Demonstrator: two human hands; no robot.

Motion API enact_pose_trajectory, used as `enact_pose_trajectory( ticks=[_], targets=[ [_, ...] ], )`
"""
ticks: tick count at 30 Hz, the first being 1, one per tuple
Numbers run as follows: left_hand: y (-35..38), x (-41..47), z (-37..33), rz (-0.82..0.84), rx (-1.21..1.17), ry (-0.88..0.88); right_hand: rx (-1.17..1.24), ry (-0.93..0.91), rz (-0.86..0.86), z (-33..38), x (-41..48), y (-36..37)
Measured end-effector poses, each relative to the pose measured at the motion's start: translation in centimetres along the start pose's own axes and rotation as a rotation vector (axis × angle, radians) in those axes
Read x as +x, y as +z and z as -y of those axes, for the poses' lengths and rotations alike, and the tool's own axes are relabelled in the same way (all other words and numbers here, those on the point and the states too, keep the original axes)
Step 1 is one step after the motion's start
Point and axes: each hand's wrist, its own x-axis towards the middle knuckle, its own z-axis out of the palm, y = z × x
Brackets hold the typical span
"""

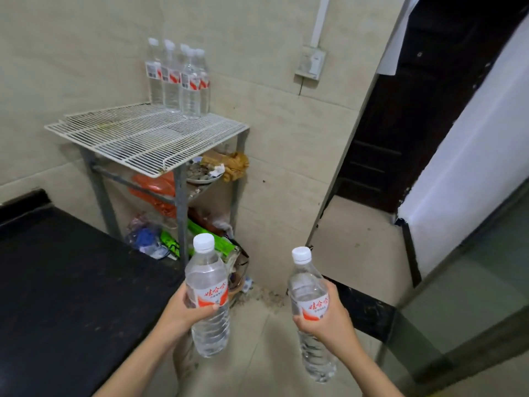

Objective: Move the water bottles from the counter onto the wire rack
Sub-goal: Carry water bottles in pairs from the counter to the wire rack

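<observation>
My left hand (183,309) grips a clear water bottle (208,285) with a white cap and red-and-white label, held upright over the floor just right of the counter. Another such bottle (310,305) is upright in my right hand (329,322), further right. Both are well below and in front of the white wire rack (148,138), which stands against the tiled wall. Several water bottles (179,78) stand in a cluster at the rack's back right corner; the front and left of its top shelf are bare wire.
The black counter (65,282) fills the lower left. Under the rack's top are a plate of scraps (204,173), orange bags (156,187) and green packets (220,243). A dark doorway (415,110) opens at the right, with a glass panel (472,296) beside it.
</observation>
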Motion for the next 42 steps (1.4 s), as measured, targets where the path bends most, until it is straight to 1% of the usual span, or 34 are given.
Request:
enact_pose_trajectory(
  ticks=[2,6,9,12,17,22,27,32,34,35,39,42],
  targets=[
    [0.4,0.2,-0.7,0.045,-0.008,-0.009,0.013,0.025,0.033,-0.3,0.7,0.3],
    [1.5,4.7,-1.4,-0.009,0.003,-0.016,0.056,0.015,0.104,-0.9,6.8,0.6],
    [1.9,8.6,-2.7,-0.062,0.008,0.006,0.127,-0.046,0.163,-0.1,12.8,0.4],
    [2.8,12.2,-5.4,-0.133,0.027,0.076,0.189,-0.170,0.238,1.7,19.1,-0.2],
    [4.1,17.7,-11.6,-0.297,-0.025,0.258,0.249,-0.397,0.309,7.2,29.7,-2.0],
    [3.2,20.2,-17.7,-0.482,-0.048,0.409,0.396,-0.603,0.409,14.7,36.9,-2.7],
    [-0.2,21.6,-21.3,-0.642,0.018,0.470,0.525,-0.732,0.451,22.0,41.4,-1.0],
    [-5.1,23.5,-22.1,-0.746,0.003,0.470,0.582,-0.826,0.527,29.7,44.7,2.3],
    [-7.4,24.9,-22.4,-0.764,-0.006,0.479,0.617,-0.843,0.571,33.0,46.3,4.7],
    [-8.6,25.8,-22.6,-0.771,-0.014,0.483,0.626,-0.823,0.587,34.7,47.1,6.1],
    [-14.1,29.1,-23.4,-0.830,-0.050,0.491,0.639,-0.637,0.614,41.6,51.2,13.7],
    [-18.4,31.6,-24.1,-0.828,-0.042,0.495,0.515,-0.607,0.616,46.2,54.0,19.4]
  ],
)
